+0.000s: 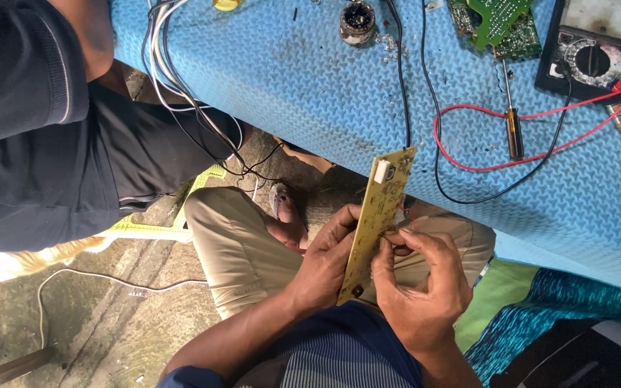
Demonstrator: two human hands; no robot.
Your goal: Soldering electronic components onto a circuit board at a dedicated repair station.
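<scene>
Left hand point(325, 262) is gripping the yellow circuit board point(373, 223) upright over the lap, below the blue mat point(289, 86); right hand point(422, 284) is pinching a small part at its edge, likely inspecting; steady fingertip work needed.

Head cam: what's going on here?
A seated person holds a narrow yellowish circuit board upright over their lap. The left hand grips its edge, while the right hand pinches at its face near a thin red wire. On the blue foam mat lie a multimeter with red and black leads, a screwdriver, green boards and a small round tin. Another person in dark clothes stands at left.
</scene>
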